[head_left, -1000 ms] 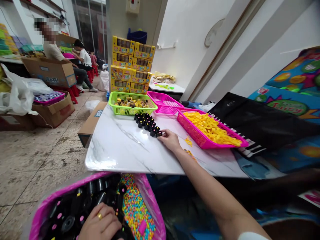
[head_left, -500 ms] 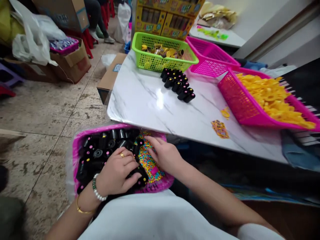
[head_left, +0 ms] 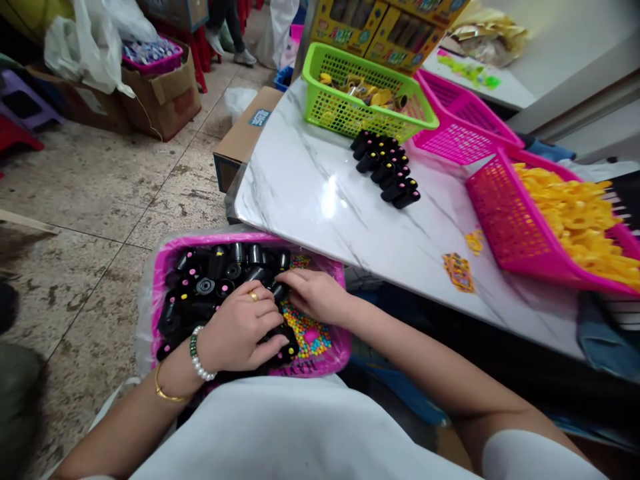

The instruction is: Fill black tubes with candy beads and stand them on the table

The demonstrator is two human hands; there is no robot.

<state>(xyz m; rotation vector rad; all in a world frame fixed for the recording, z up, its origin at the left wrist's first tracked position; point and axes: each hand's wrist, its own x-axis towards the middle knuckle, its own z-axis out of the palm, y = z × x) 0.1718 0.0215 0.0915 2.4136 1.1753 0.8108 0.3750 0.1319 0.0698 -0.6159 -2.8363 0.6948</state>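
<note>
A pink basket (head_left: 342, 353) lined with clear plastic sits below the table's edge. Black cylinders (head_left: 205, 287) with pink or yellow dots fill its left part, and small multicoloured beads (head_left: 300, 330) lie at its right. My left hand (head_left: 247, 327), with a ring and bracelets, rests curved over the black cylinders; what lies under its fingers is hidden. My right hand (head_left: 315, 293) reaches in from the right, its fingertips at a black cylinder beside the beads; whether it grips the cylinder is unclear.
On the white marbled table (head_left: 305, 193) stand black cylinders (head_left: 385, 167) in rows, a green basket (head_left: 370, 93), a pink basket of yellow pieces (head_left: 515, 227) and small orange pieces (head_left: 457, 272). A cardboard box (head_left: 245, 133) is beside it. A person's legs (head_left: 227, 27) show behind.
My right hand has moved left from above the beads to the black cylinders. My left hand stays over the cylinders. The view has shifted, so the table's things appear further right.
</note>
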